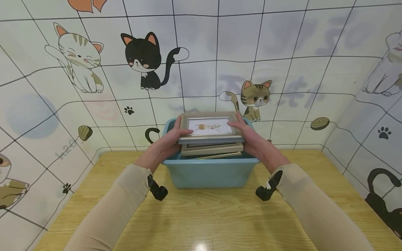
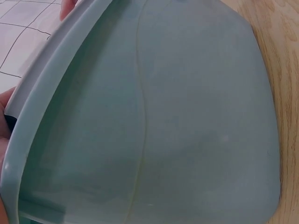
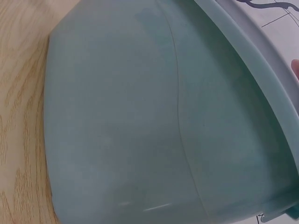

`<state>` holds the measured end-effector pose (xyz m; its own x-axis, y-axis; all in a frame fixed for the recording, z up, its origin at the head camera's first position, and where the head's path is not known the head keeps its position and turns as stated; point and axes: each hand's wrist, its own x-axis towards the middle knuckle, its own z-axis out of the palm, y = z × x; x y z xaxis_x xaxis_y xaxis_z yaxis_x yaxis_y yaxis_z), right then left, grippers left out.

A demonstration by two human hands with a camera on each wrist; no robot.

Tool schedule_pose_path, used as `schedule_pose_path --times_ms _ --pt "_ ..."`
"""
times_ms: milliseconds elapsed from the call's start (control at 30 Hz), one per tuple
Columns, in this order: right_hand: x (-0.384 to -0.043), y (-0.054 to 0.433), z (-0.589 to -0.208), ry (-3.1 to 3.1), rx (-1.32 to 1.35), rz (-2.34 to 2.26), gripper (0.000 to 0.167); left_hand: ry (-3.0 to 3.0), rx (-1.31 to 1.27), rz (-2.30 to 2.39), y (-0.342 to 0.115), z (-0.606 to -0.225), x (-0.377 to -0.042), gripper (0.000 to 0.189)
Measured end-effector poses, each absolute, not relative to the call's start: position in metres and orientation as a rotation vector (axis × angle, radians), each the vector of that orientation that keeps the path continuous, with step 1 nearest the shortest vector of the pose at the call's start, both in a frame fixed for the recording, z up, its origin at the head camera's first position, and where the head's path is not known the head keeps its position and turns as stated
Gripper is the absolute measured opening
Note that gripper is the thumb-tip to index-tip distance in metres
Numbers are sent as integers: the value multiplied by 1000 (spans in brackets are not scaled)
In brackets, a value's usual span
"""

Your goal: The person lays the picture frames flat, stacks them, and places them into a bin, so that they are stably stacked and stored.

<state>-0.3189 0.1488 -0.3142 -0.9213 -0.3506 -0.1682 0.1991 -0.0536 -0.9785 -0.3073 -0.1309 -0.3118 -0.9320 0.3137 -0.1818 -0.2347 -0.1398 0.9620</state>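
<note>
Both hands grip a picture frame (image 1: 209, 127) from its two sides, above a light blue plastic tub (image 1: 210, 174). My left hand (image 1: 169, 142) has its thumb over the frame's left edge; my right hand (image 1: 249, 137) lays its thumb over the right edge. Behind the glass a small drawing of a pot with flowers shows. Beneath it is another beige frame (image 1: 212, 149), stacked in the tub with thinner edges under it. How deep the stack goes is hidden by the tub wall. In the wrist views the tub's side (image 2: 201, 112) fills most of the picture.
The tub stands on a wood-grain table (image 1: 201, 216) near its back edge. Behind it rises a white wall covering (image 1: 201, 80) with grid lines and cartoon cats. Dark wrist cameras (image 1: 157, 188) are strapped at the beige sleeves (image 1: 106, 209).
</note>
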Motion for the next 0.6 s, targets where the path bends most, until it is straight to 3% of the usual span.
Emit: schedule_pose_path --times_ms 600 --pt "-319 148 -315 1903 -133 -1995 93 1796 77 2108 -131 -311 -307 103"
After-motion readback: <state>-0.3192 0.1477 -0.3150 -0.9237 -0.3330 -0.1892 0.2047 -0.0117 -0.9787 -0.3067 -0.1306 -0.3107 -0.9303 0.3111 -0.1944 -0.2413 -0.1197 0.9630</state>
